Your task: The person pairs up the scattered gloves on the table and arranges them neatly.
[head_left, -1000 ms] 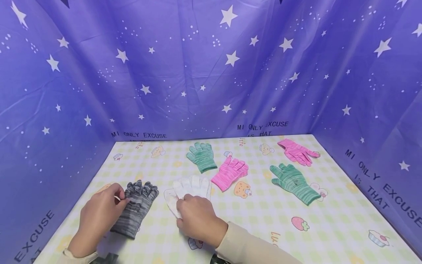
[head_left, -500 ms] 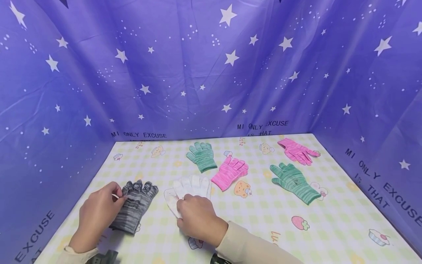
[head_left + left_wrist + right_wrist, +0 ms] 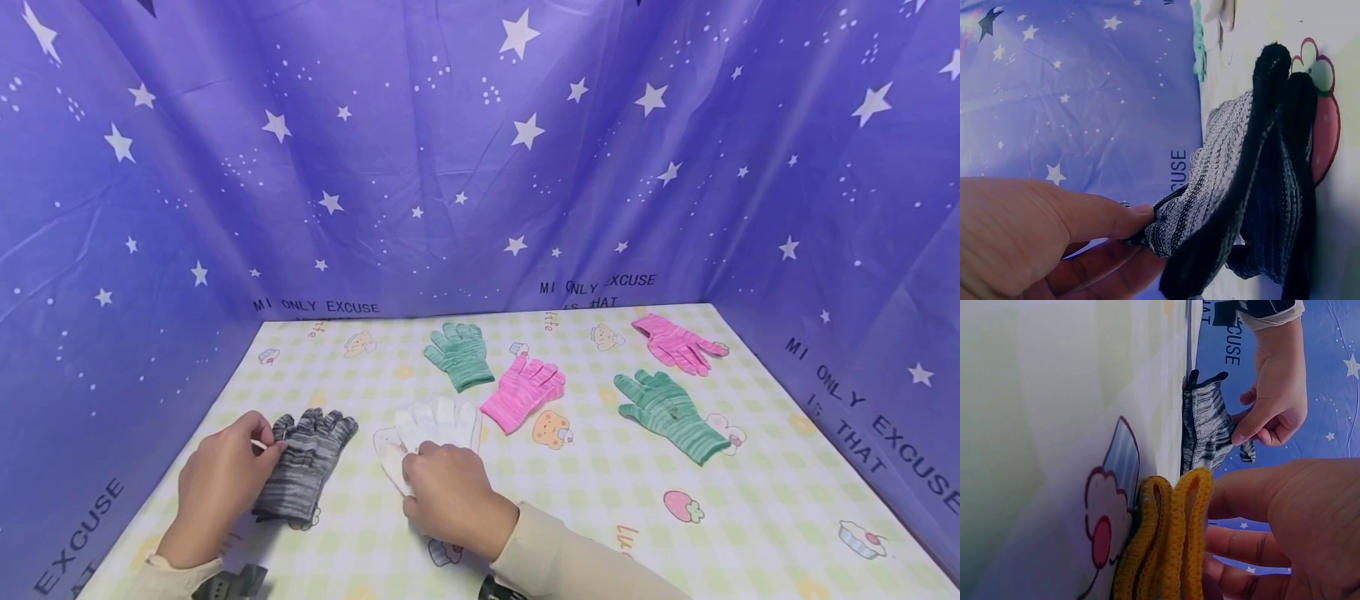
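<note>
Gray glove [image 3: 306, 468] shifted, right of pinching left hand [image 3: 225, 479]

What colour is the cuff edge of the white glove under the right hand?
Yellow; the cuff edge shows best in the right wrist view.

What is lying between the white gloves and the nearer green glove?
Between the white gloves and that green glove lies the nearer pink glove, with a printed bear beside it on the tablecloth, as the head view shows.
</note>
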Demonstrator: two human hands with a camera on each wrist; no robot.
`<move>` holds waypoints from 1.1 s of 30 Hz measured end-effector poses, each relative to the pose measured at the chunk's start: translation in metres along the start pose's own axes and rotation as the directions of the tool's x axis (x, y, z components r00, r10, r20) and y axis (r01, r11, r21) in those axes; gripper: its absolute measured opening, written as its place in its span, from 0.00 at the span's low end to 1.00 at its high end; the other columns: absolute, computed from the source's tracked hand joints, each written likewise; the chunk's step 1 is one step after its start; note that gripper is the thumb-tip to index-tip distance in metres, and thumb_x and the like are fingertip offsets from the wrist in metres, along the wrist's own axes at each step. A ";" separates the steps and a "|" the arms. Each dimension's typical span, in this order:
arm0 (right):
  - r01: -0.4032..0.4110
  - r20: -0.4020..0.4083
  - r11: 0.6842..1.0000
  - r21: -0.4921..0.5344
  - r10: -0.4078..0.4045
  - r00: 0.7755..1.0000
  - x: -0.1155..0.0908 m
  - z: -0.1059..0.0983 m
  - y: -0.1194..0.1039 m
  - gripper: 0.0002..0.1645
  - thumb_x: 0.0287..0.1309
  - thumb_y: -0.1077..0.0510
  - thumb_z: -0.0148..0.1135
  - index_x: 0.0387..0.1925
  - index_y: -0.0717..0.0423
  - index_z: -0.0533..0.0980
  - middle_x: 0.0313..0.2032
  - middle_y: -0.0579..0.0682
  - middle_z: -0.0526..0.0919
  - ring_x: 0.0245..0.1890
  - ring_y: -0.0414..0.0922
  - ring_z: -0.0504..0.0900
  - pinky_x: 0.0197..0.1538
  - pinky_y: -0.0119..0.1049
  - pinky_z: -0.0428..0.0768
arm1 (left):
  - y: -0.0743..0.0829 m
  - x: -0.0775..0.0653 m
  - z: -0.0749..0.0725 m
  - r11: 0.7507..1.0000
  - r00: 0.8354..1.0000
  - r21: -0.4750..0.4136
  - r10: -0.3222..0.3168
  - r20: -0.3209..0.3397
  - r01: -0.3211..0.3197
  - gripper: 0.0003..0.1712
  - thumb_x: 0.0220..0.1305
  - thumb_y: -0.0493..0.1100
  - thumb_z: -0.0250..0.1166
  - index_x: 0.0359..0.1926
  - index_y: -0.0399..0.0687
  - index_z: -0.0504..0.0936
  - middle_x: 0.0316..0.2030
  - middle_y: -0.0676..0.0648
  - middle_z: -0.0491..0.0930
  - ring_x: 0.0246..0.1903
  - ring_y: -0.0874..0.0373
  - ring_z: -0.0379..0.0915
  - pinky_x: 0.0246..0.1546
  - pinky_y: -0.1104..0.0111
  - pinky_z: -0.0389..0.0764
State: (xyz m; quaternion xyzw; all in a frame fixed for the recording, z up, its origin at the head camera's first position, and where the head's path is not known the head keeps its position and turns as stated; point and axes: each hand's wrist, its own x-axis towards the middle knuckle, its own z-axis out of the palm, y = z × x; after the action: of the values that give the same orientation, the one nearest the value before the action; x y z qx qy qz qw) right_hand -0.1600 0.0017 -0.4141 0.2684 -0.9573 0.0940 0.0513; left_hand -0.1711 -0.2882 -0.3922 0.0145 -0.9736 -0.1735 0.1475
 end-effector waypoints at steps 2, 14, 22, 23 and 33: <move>-0.002 0.007 1.000 0.002 0.002 1.000 0.000 0.000 0.000 0.11 0.50 0.49 0.74 0.25 0.45 0.78 0.24 0.42 0.75 0.20 0.41 0.71 0.22 0.37 0.65 | -0.001 0.001 0.000 1.000 1.000 0.001 -0.004 0.003 0.004 0.16 0.57 0.45 0.76 0.28 0.55 0.73 0.21 0.53 0.81 0.19 0.57 0.70 0.16 0.63 0.61; -0.006 0.018 1.000 -0.005 0.006 1.000 0.000 0.000 0.000 0.12 0.51 0.48 0.75 0.25 0.45 0.78 0.24 0.42 0.75 0.21 0.41 0.72 0.23 0.38 0.66 | -0.006 0.005 0.004 1.000 0.998 0.004 -0.030 0.059 0.029 0.14 0.59 0.44 0.75 0.30 0.53 0.75 0.21 0.52 0.80 0.20 0.56 0.70 0.16 0.62 0.62; -0.015 0.030 1.000 -0.004 0.015 0.999 0.000 0.000 0.000 0.12 0.51 0.48 0.74 0.25 0.45 0.79 0.24 0.42 0.76 0.21 0.42 0.72 0.23 0.39 0.66 | -0.013 0.009 0.009 0.997 0.992 0.009 -0.073 0.105 0.072 0.11 0.59 0.43 0.74 0.32 0.53 0.78 0.27 0.49 0.83 0.25 0.53 0.77 0.18 0.60 0.65; -0.015 0.032 1.000 -0.004 0.015 0.999 0.000 0.000 0.000 0.12 0.51 0.48 0.74 0.25 0.45 0.79 0.24 0.42 0.76 0.21 0.42 0.72 0.23 0.39 0.66 | -0.013 0.009 0.009 0.997 0.991 0.010 -0.078 0.108 0.078 0.11 0.59 0.43 0.74 0.33 0.53 0.78 0.27 0.49 0.84 0.25 0.53 0.77 0.18 0.60 0.65; -0.007 0.025 1.000 0.007 0.007 1.000 0.000 0.003 0.001 0.12 0.50 0.49 0.74 0.24 0.45 0.77 0.24 0.42 0.75 0.21 0.42 0.72 0.22 0.39 0.66 | -0.018 0.007 0.015 0.997 0.992 0.013 -0.079 0.094 0.078 0.10 0.58 0.43 0.74 0.31 0.54 0.79 0.28 0.51 0.84 0.23 0.56 0.73 0.19 0.62 0.63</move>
State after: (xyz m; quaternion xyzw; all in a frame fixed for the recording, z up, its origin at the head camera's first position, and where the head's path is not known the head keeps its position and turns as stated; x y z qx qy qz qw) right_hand -0.1600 0.0018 -0.4169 0.2662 -0.9585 0.0943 0.0381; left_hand -0.1830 -0.3007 -0.4096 0.0453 -0.9789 -0.1753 0.0943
